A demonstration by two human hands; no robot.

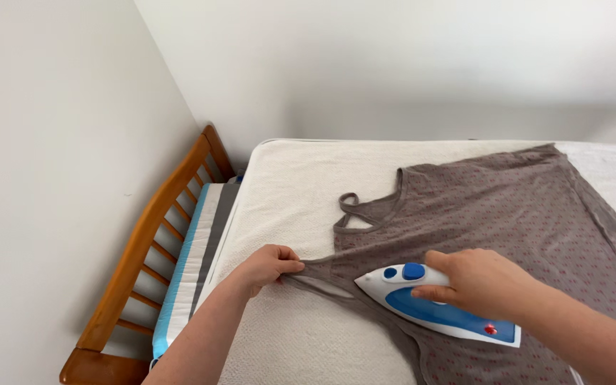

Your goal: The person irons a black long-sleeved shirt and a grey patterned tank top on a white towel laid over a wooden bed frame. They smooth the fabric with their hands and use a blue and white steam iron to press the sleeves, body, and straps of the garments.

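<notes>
Two bare forearms reach in from the bottom edge. At far left, one wooden slatted bed frame [144, 242] stands against the wall. One left hand [269, 265] pinches a strap of one grey dotted sleeveless top [507, 207], soft and limp, pulling it taut over the white towel-covered bed [286, 178]. One right hand [475, 281] grips the handle of one blue-and-white steam iron [422, 303], likely heavy and hot, resting on the top.

A single head-worn camera looks steeply down and forward from close above the bed [286, 185], facing the room's white corner, with the wooden headboard [144, 242] at left.
</notes>
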